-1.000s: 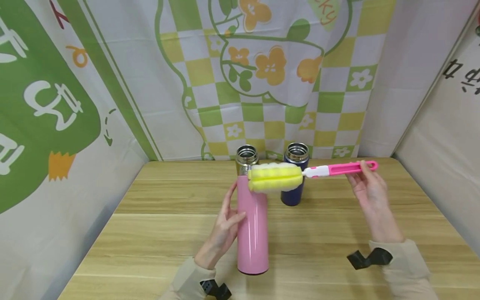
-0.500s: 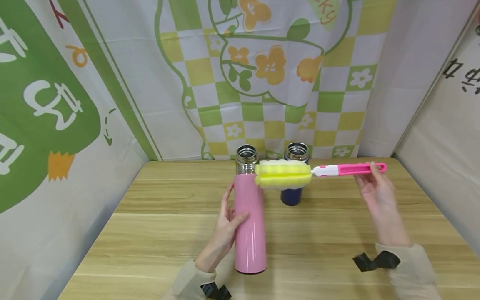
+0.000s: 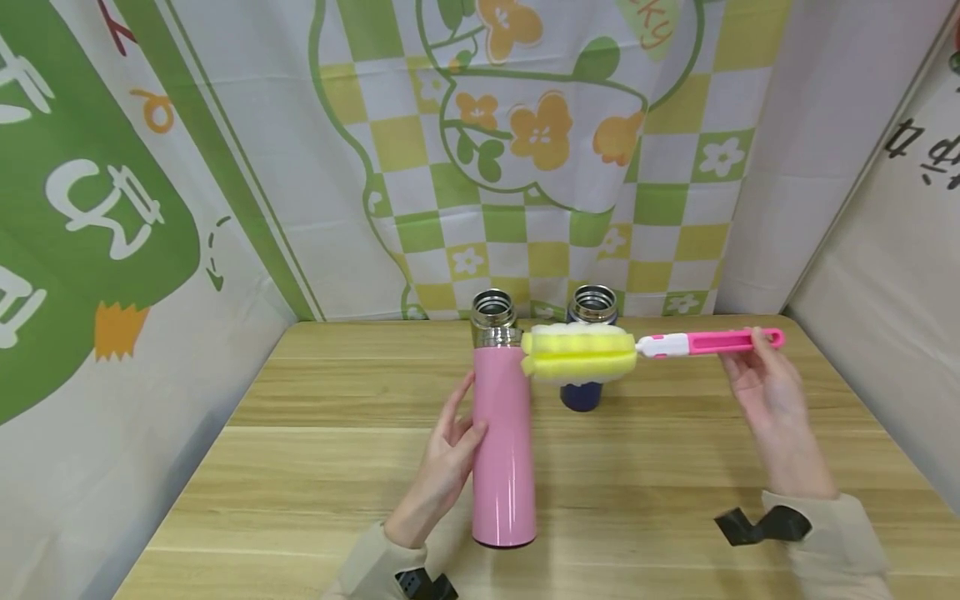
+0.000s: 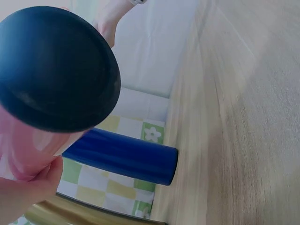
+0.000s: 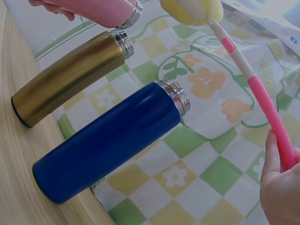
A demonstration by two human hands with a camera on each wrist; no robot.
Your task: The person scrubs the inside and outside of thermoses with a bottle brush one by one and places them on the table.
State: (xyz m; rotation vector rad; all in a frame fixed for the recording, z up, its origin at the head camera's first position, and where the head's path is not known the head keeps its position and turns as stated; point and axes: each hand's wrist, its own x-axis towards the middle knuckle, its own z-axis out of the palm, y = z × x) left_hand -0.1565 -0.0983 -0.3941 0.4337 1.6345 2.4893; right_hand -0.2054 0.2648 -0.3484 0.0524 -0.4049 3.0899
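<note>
Gold bottle (image 5: 70, 77), blue bottle (image 5: 110, 140) open-topped, contents unclear; left hand (image 3: 442, 467) grips pink bottle (image 3: 504, 450) at 3 o'clock; right hand (image 3: 775, 396) pinches brush (image 3: 663, 345), sponge head (image 3: 579, 354) 9 o'clock

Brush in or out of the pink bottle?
Out: the brush shows its whole yellow sponge head outside the pink bottle in the head view.
</note>
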